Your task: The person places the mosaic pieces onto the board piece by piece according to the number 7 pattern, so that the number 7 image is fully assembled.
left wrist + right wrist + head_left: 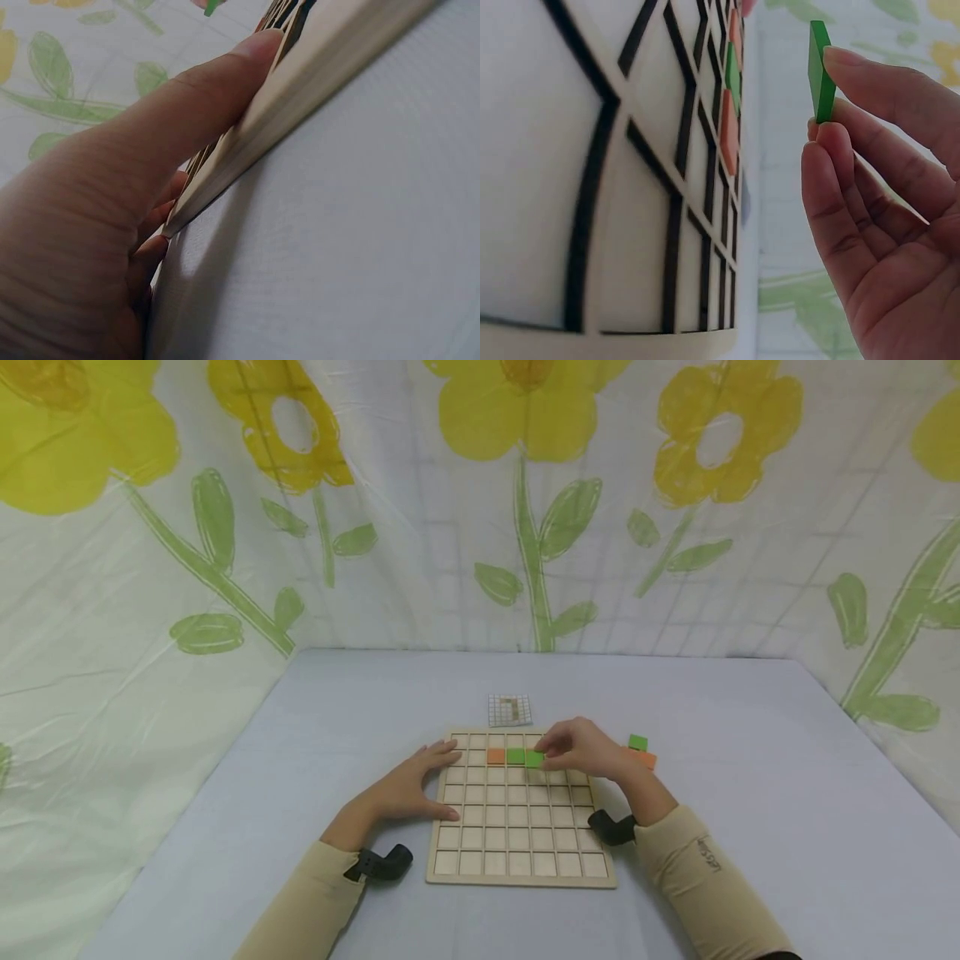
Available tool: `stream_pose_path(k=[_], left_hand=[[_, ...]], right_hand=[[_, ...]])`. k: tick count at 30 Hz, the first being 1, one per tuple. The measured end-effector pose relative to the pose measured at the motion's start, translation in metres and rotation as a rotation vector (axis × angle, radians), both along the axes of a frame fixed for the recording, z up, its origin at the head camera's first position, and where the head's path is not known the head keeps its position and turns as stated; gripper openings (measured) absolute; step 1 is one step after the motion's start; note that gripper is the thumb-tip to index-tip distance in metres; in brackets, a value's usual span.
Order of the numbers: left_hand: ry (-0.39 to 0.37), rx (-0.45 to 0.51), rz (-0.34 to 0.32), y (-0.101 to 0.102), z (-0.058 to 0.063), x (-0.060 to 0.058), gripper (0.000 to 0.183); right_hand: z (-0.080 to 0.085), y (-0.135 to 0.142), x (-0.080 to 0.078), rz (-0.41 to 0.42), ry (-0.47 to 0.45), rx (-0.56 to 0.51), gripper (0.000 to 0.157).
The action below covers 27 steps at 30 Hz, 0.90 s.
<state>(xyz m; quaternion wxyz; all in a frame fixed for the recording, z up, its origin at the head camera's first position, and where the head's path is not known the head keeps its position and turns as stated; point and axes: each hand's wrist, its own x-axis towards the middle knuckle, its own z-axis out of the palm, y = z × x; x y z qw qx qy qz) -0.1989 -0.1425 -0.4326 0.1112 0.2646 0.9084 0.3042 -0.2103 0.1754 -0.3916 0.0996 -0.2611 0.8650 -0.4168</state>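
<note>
My right hand (588, 749) pinches a green square tile (821, 71) between thumb and fingertips, raised over the upper part of the wooden grid board (521, 882). In the right wrist view the tile stands on edge, apart from the board. An orange tile (497, 756) and a green tile (515, 756) lie side by side in an upper row. Another orange tile (729, 133) in that row shows in the right wrist view; from the head, the held tile covers it. My left hand (405, 789) rests spread on the board's left edge, its thumb (217, 86) on the frame.
Behind the board lies a small card (509, 710) printed with a grid and a pattern. A loose green tile (638, 742) and orange tiles (647, 760) lie right of the board, partly behind my right forearm. A flower-printed curtain (420, 543) hangs behind the table.
</note>
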Motion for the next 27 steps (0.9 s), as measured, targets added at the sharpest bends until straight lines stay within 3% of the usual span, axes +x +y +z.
stream_pose_path(k=[15, 27], left_hand=[[-0.006, -0.003, -0.002, 0.0, 0.0, 0.001, 0.096], [-0.002, -0.002, 0.003, 0.0, 0.0, 0.0, 0.097]], right_hand=[[-0.019, 0.002, -0.001, -0.033, -0.126, -0.02, 0.024], [-0.021, 0.002, -0.001, -0.002, -0.067, 0.022, 0.021]])
